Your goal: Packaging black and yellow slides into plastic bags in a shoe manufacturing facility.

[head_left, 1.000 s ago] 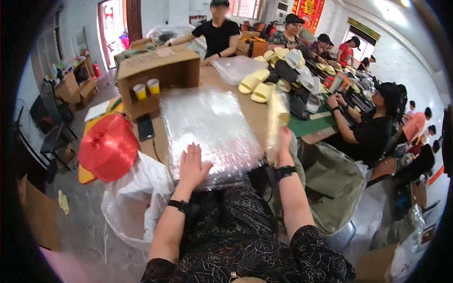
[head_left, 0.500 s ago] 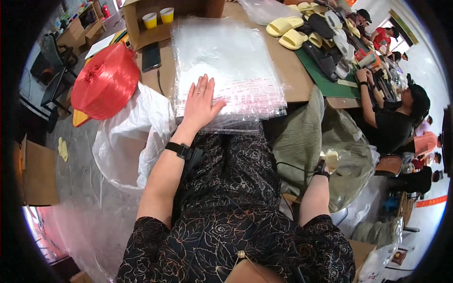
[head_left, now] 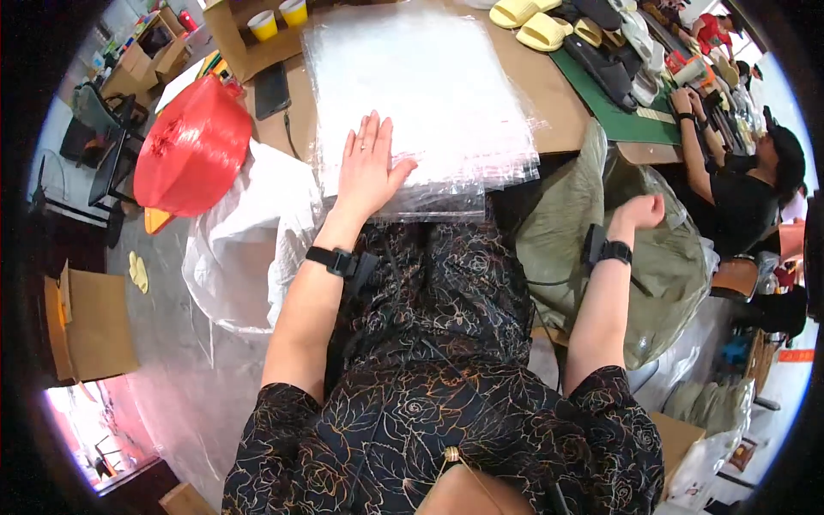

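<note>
My left hand (head_left: 367,167) flat, fingers spread, pressing stack of clear plastic bags (head_left: 421,94) at desk (head_left: 562,103) near edge — keep palm pressure even. Right hand (head_left: 639,210) — loose fist, empty, over olive sack (head_left: 661,257).

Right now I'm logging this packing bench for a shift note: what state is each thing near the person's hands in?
Left hand: open, flat on the bags.
Stack of clear plastic bags: lying flat, near edge overhanging the brown table.
Right hand: closed in a fist, off the table, against the sack.
Large olive-green sack: bulging, beside the table.
Red plastic bag: full, tied shut.
Two yellow paper cups: upright.
</note>
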The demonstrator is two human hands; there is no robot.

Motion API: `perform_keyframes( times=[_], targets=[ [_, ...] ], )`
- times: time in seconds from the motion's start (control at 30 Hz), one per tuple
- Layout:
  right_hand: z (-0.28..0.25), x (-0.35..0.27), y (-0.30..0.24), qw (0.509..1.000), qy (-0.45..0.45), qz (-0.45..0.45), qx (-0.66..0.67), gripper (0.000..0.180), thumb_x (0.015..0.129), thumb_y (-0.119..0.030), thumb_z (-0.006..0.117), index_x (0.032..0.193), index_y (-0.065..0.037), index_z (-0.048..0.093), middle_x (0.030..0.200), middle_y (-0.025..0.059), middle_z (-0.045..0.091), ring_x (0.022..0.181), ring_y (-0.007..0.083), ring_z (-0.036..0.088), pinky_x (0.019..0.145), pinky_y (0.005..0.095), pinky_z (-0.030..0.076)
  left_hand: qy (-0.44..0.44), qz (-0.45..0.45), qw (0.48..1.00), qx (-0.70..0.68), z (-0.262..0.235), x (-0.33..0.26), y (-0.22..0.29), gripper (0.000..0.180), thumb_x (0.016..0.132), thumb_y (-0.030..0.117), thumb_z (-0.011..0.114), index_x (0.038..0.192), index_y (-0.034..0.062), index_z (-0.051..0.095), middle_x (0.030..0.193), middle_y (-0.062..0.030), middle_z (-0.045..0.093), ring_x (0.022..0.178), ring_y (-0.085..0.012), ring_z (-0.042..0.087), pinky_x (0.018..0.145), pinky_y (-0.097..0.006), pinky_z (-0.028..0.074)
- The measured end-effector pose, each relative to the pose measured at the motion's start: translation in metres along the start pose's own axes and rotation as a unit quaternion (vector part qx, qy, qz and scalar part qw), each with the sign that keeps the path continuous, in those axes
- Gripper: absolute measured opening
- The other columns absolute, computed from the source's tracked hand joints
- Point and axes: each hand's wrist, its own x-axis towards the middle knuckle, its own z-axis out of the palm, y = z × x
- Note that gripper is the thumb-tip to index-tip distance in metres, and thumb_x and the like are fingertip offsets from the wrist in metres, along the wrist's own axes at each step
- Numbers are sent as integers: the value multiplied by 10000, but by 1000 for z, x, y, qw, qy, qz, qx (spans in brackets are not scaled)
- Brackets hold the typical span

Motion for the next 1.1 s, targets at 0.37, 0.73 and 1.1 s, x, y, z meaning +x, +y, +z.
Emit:
perform_keyframes(
  times=[0.37,0.73,1.1],
  targets=[
    [121,-40,-144,914,-325,-228,-84,156,808,69,563,884,-66,577,974,77,575,900,221,523,688,313,414,-12,14,998,-67,-7,3,24,745,932,448,581,1462,-27,363,1557,-262,283,1446,-403,278,1174,-531,198],
    [238,21,-77,770,-423,-337,-340,296,877,-100,595,1171,-129,613,1334,112,537,1063,366,589,854,473,520,-74,-17,994,-85,-18,10,26,795,877,423,647,1469,-15,346,1557,-267,275,1454,-426,249,1175,-547,178],
    [257,1,-82,598,-500,-295,-553,217,876,-177,644,1086,-125,639,1088,103,575,928,320,646,752,450,546,-92,-30,989,-112,-21,12,27,802,892,400,639,1508,13,301,1568,-267,252,1458,-437,238,1172,-564,164]
  ],
)
